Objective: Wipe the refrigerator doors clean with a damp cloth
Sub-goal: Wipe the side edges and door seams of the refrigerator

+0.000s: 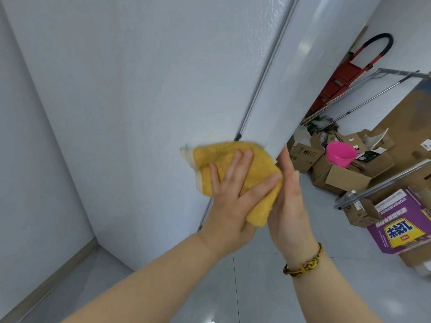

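1. Two bare forearms reach up from the bottom edge; the right wrist wears a braided bracelet (303, 264).
2. Left hand (233, 194) lies flat with its fingers (242, 164) spread, pressing the yellow cloth (224, 159) against the white refrigerator door (140, 89), gripping nothing.
3. Right hand (289, 201) stands edge-on, fingers straight and together, touching the lower edge of the second door (303, 66) and the cloth's side.
4. Beyond the doors, on the floor (256, 287), cardboard boxes (345, 178) crowd together with a pink basin (340, 155) on top.
5. Further right stand a red step ladder (345, 73), metal poles (373, 94) and a purple carton (405, 227).
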`<control>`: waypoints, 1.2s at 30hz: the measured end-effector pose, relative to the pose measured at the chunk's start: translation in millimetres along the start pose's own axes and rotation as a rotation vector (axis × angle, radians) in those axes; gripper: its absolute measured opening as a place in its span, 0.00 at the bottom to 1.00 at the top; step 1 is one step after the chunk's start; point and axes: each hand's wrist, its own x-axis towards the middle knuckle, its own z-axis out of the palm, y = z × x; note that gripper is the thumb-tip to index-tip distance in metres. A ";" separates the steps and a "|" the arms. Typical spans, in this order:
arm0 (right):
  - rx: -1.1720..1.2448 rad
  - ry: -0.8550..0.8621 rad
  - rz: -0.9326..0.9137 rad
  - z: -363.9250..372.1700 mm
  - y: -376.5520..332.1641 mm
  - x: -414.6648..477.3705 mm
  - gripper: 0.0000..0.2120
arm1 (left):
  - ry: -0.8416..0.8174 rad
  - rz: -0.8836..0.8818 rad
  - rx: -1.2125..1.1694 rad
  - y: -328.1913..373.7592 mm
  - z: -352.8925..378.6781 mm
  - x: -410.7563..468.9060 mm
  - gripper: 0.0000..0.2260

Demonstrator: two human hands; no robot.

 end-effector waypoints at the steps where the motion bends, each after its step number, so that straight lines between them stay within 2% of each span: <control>1: 0.034 -0.008 0.021 -0.9 -1.3 -0.5 0.43 | 0.017 0.046 0.057 -1.2 1.5 4.7 0.20; 3: 0.017 -0.018 0.016 -3.1 -3.0 -0.2 0.46 | 0.041 0.139 0.180 -13.8 9.1 -4.1 0.24; 5: -0.007 -0.002 -0.004 -2.8 -3.0 -0.1 0.44 | 0.029 0.163 0.251 -26.9 16.7 -33.0 0.31; 7: -0.016 0.009 -0.022 -2.0 -2.5 0.6 0.40 | -0.015 0.141 0.267 -34.0 20.9 -65.8 0.34; 11: -0.025 0.013 -0.041 1.9 -1.2 0.2 0.37 | -0.095 0.031 0.167 -28.1 13.5 -79.8 0.28; 14: -0.040 0.004 -0.054 2.3 -0.9 -1.0 0.41 | -0.008 -0.056 -0.047 -2.8 2.0 -35.3 0.20; 16: -0.031 -0.025 -0.040 2.4 -1.8 -0.5 0.46 | 0.053 -0.030 -0.052 1.9 -0.3 -11.9 0.15; 18: -0.029 -0.028 -0.034 0.8 -1.7 -0.5 0.45 | 0.053 0.024 0.015 -3.7 4.6 -13.9 0.15; 20: -0.043 -0.008 -0.040 0.4 -0.2 0.5 0.39 | 0.023 0.041 0.061 -13.8 14.1 -35.2 0.15; 24: -0.053 0.014 -0.053 -1.9 5.2 1.5 0.35 | -0.011 -0.028 0.176 -25.5 28.7 -84.3 0.17; 27: -0.053 0.009 -0.064 -2.0 6.7 1.1 0.35 | -0.097 -0.073 0.153 -32.1 27.7 -111.4 0.24; 33: -0.078 0.020 -0.089 -2.8 8.1 1.4 0.33 | -0.304 -0.318 0.026 -22.4 11.5 -125.9 0.30; 36: -0.138 0.032 -0.077 -2.3 10.9 -3.2 0.30 | -0.286 -0.564 -0.188 -17.1 -10.1 -119.9 0.34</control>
